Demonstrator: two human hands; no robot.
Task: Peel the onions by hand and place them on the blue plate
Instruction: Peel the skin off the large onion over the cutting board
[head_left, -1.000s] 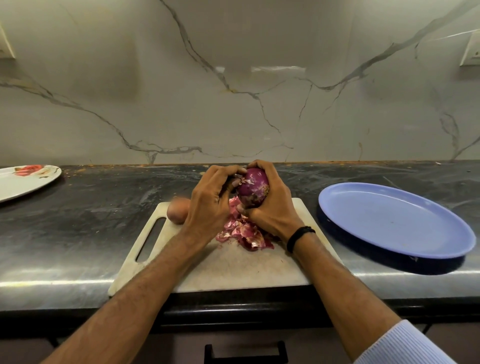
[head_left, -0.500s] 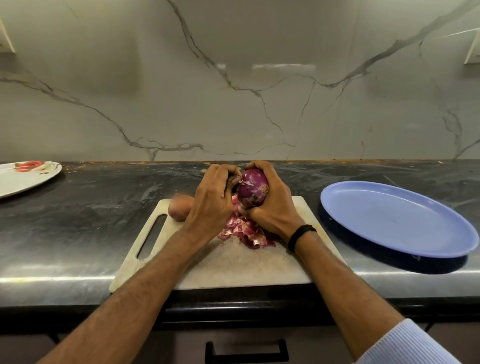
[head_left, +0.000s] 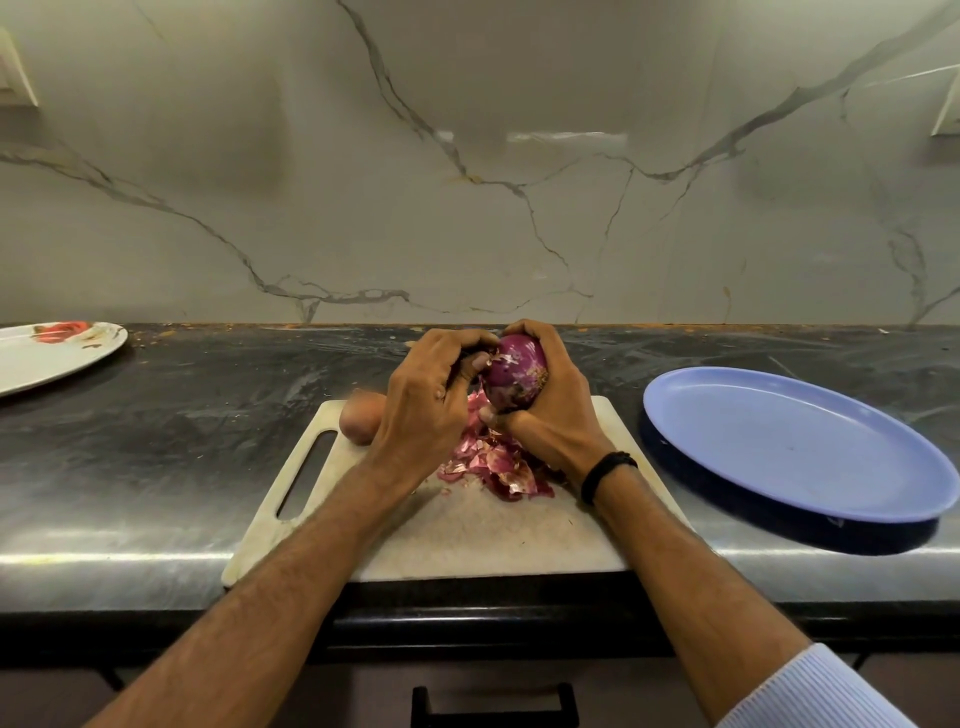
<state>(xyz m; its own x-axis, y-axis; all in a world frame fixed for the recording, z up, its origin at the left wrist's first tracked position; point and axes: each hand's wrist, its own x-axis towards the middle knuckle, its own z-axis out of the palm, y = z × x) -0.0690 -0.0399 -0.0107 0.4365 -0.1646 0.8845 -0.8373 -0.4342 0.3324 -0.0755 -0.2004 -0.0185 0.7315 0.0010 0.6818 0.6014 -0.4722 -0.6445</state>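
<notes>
Far left: white plate (head_left: 57, 358) at the frame edge, red smear on it, sitting on the dark tabletop (head_left: 208, 415).

Centre: white cutting board (head_left: 467, 540) at the front edge of the tabletop, handle slot on its left side. Unpeeled tan onion (head_left: 362, 423) lies on the board's back left corner, partly hidden behind the left grip (head_left: 426, 400).

Left grip: fingers curled onto the upper left side of the purple onion (head_left: 514, 376), fingertips right at the loose skin flakes there. Can't tell if it pinches skin alone or presses the bulb too.

Purple onion: held up off the board between both grips, above the board's back edge. Mostly dark purple, some papery bits stuck on it.

Peel pile (head_left: 493, 465): pink-purple scraps on the board, directly under the onion and between the wrists.

Right grip (head_left: 553, 415): wrapped round the onion's right side, fingers over the top, thumb under the lower left. Black wristband (head_left: 605, 473) on that wrist, light blue ribbed sleeve (head_left: 815, 691) pushed up the forearm.

Right: blue plate (head_left: 779, 447) on the tabletop, just beside the board, not touching it. No onion on it.

Bottom centre: black drawer handle (head_left: 493, 704) below the tabletop edge.
</notes>
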